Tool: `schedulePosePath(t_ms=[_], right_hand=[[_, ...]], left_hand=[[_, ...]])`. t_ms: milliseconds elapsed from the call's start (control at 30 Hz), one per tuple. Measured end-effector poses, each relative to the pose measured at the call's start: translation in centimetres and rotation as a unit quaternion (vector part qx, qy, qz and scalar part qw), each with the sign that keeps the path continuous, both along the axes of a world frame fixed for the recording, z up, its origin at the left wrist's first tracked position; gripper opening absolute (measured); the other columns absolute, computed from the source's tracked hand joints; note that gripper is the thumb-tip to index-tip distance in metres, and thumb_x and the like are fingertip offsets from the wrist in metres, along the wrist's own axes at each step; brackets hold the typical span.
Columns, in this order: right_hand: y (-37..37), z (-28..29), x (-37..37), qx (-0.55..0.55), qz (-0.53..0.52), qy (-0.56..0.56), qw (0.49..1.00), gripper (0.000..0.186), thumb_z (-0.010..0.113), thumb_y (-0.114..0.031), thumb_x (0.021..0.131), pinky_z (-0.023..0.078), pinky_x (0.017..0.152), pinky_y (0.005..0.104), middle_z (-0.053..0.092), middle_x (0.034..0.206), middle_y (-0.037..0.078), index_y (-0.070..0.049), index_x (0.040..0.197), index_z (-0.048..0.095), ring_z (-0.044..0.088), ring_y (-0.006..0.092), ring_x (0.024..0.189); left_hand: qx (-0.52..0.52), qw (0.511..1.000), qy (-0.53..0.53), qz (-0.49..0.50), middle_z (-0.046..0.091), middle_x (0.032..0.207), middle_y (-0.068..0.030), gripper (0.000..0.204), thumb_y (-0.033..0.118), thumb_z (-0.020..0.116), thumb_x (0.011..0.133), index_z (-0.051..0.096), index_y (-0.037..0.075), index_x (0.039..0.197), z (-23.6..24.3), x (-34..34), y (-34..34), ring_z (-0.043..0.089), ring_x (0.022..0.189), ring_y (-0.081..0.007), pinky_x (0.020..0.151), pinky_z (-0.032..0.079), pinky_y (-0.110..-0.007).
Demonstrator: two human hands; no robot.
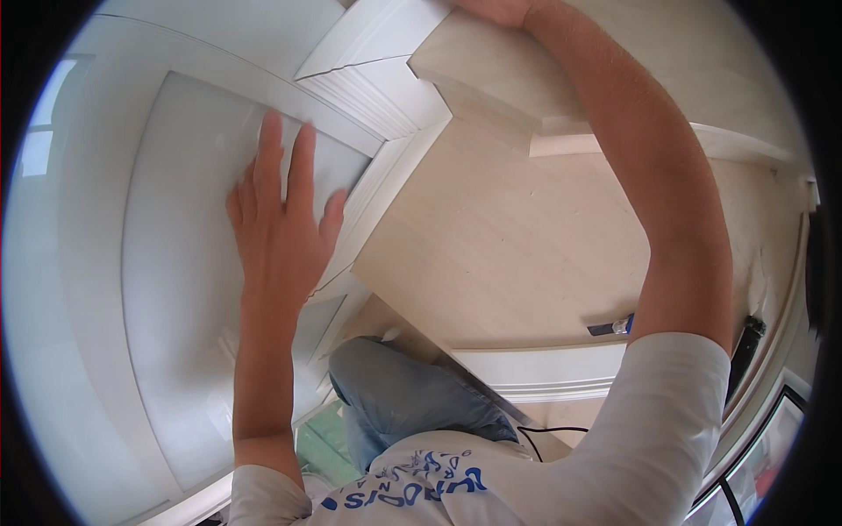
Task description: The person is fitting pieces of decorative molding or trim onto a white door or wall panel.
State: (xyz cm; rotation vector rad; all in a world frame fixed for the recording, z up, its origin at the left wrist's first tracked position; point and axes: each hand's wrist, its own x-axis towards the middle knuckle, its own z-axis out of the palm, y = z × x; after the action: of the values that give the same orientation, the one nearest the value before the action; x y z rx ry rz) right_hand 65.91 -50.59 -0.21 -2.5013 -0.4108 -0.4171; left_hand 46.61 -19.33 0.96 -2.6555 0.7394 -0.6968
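Observation:
My left hand (282,215) is open, fingers spread, over a glossy white panelled door (189,263). Its fingertips lie on or just above the panel; contact is hard to tell. Farther away, my right hand (500,9) reaches past a white moulded corner (386,96) to the top edge of the view. Only its back and wrist show, so its fingers and anything in them are hidden. Below that arm is a pale beige wooden surface (491,237).
A small flat tool with a dark end and blue part (611,327) lies at the wood's near edge. At the right rests a black rod-like object (745,355). A black cable (553,430) hangs near my bent knee (386,386). Green sheeting (329,443) covers the floor.

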Motion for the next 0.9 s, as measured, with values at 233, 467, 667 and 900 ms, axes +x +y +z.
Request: schedulePosePath(t_ms=[233, 467, 667, 900], right_hand=[[-0.5, -0.5, 0.5, 0.028, 0.009, 0.007, 1.0, 0.07, 0.054, -0.05, 0.103, 0.036, 0.118, 0.0481, 0.049, 0.148, 0.027, 0.004, 0.147, 0.046, 0.045, 0.0391, 0.14], [-2.8, -0.9, -0.4, 0.159, -0.1, -0.062, 0.98, 0.061, 0.053, -0.045, 0.103, 0.044, 0.108, 0.0501, 0.058, 0.135, 0.031, 0.004, 0.139, 0.049, 0.057, 0.0437, 0.126], [-4.4, -2.6, 2.2, 0.168, -0.258, -0.288, 0.907, 0.05, 0.059, -0.039, 0.102, 0.046, 0.1, 0.0493, 0.061, 0.124, 0.027, 0.002, 0.13, 0.055, 0.058, 0.042, 0.114], [-4.1, 1.1, -8.2, 0.261, -0.319, -0.406, 0.816, 0.041, 0.051, -0.035, 0.108, 0.046, 0.078, 0.0413, 0.057, 0.089, 0.016, 0.004, 0.099, 0.056, 0.054, 0.026, 0.084]], left_hand=[[-0.102, 0.991, 0.075, 0.046, 0.035, 0.161, -0.0257, 0.062, 0.023, 0.073, 0.093, 0.051, 0.002, 0.147, -4.7, -12.9, 8.6, 0.057, 0.122, -0.0345, 0.102, 0.039, -0.052], [-0.195, 0.954, 0.147, 0.174, 0.037, 0.159, -0.0265, 0.059, 0.018, 0.072, 0.092, 0.052, 0.001, 0.145, -9.9, -27.8, 15.1, 0.054, 0.122, -0.0359, 0.104, 0.039, -0.051], [-0.291, 0.909, 0.216, 0.206, 0.036, 0.16, -0.0254, 0.062, 0.014, 0.074, 0.089, 0.051, 0.002, 0.146, -13.1, -34.8, 15.2, 0.05, 0.126, -0.0386, 0.106, 0.039, -0.051], [-0.351, 0.88, 0.265, 0.183, 0.039, 0.158, -0.0241, 0.061, 0.013, 0.071, 0.092, 0.048, 0.003, 0.148, -14.4, -37.1, 15.3, 0.046, 0.135, -0.042, 0.11, 0.038, -0.052]])
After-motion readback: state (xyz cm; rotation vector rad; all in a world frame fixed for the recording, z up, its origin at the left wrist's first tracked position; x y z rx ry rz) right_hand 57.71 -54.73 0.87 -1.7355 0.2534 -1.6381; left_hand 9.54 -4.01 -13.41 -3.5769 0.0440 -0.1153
